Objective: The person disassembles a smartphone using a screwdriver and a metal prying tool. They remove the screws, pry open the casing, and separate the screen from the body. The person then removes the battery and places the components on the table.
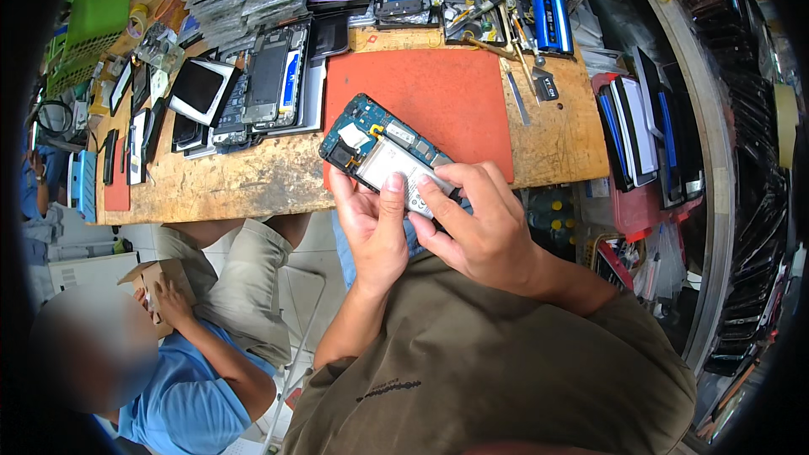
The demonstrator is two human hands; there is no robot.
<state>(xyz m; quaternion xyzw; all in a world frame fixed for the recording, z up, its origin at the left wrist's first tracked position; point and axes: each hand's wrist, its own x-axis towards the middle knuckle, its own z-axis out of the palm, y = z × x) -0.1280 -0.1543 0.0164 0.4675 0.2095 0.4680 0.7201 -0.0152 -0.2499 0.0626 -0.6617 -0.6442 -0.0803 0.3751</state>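
Note:
An opened smartphone (402, 132), its blue circuit board and wiring bare, is held tilted above the front edge of an orange-red mat (421, 76). A white battery (389, 167) lies in the phone's body. My left hand (371, 227) grips the phone from the lower left, its thumb on the battery. From the right, my right hand (480, 219) pinches the phone's lower end, the index finger on the battery and the other fingertips along the edge. The phone's underside is hidden.
Stacked phone parts and screens (274, 76) line the table's left. Tools in a tray (480, 17) and a blue canister-like object (551, 13) stand at the back right. A metal strip (517, 99) lies beside the mat. At lower left, another person in a blue shirt (194, 379) holds a cardboard box (160, 286).

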